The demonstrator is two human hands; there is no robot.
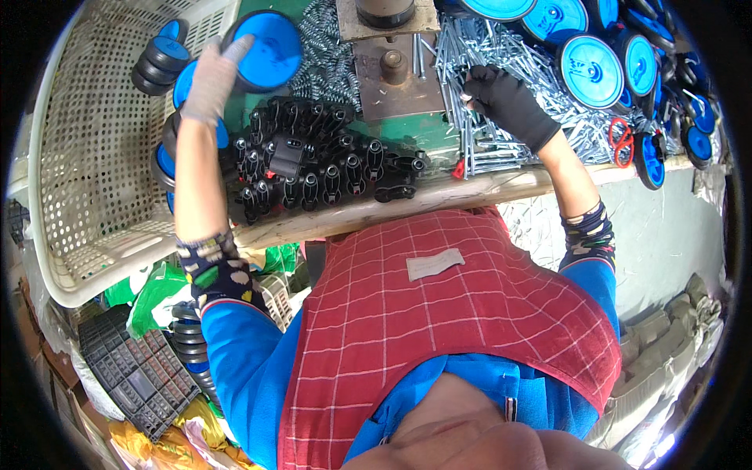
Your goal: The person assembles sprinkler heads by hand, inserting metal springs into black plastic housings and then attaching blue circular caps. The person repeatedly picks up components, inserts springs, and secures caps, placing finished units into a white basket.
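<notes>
My left hand [212,79], in a pale glove, grips the left edge of a blue wheel with a black tyre [267,53]; the hand is slightly blurred. My right hand [508,103], in a black glove with bare fingertips, is curled over a heap of metal pins [487,50]. Whether a pin is between its fingers is hidden. Between the hands stands a press fixture with a round post [393,66] on a metal plate [405,100]. Black plastic caster brackets [332,179] crowd the bench's near edge, with coil springs [326,56] behind them.
A white perforated plastic basket [97,194] at left holds several blue wheels [161,61]. More blue wheels [590,70] are heaped at right. Red-handled scissors [621,144] lie near the bench's front edge [493,187]. Below left are a black crate [138,376] and plastic bags [155,299].
</notes>
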